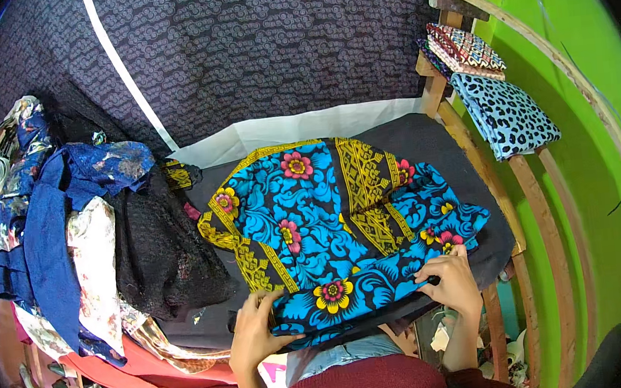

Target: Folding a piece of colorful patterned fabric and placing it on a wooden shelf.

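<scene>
A blue, black and yellow patterned cloth [307, 232] with pink flowers lies spread in front of me, its near part turned over in a folded band. My left hand [253, 334] grips the left end of that band, thumb on the near side and fingers curled over the top. At the band's right end, my right hand [450, 281] is closed on the same cloth. Under it, a dark cover [440, 144] lies on the padded surface. Some creases run through the cloth's right side.
Heaped at left are a black lacy garment [162, 246], a navy garment [50, 249] and floral clothes [94, 237]. Folded fabrics, one blue with black spots [505, 115], rest on the wooden frame [545, 224] at right. A dark patterned curtain [273, 40] hangs behind.
</scene>
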`<state>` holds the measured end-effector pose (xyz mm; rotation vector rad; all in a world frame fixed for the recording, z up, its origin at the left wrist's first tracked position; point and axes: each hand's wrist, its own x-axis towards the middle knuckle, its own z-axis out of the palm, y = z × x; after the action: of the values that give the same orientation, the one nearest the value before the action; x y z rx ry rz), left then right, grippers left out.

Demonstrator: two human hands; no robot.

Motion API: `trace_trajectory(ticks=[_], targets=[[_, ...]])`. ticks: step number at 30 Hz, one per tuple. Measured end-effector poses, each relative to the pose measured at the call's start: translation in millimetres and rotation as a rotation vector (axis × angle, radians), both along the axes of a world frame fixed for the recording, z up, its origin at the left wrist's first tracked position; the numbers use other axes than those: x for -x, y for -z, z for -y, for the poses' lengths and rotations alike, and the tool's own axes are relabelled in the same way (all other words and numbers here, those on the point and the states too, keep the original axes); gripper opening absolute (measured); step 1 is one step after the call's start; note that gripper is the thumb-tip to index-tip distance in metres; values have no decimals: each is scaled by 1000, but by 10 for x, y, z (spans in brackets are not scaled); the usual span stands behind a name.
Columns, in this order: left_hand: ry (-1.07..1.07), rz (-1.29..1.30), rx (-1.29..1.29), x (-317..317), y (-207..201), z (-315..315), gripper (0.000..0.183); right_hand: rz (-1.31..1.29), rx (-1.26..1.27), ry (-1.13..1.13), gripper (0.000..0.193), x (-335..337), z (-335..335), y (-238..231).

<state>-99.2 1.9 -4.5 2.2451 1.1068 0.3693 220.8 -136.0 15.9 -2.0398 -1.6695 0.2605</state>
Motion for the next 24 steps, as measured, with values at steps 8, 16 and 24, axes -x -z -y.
trace_trajectory(ticks=[8,16,24], targets=[[34,-93,-242,-94,474,38,63,82,25,35,13,146,116,17],[6,378,-536,-24,760,-24,44,96,-47,160,12,528,492,19],[11,576,-1055,208,-31,-87,26,-2,-261,212,9,1298,1021,106]])
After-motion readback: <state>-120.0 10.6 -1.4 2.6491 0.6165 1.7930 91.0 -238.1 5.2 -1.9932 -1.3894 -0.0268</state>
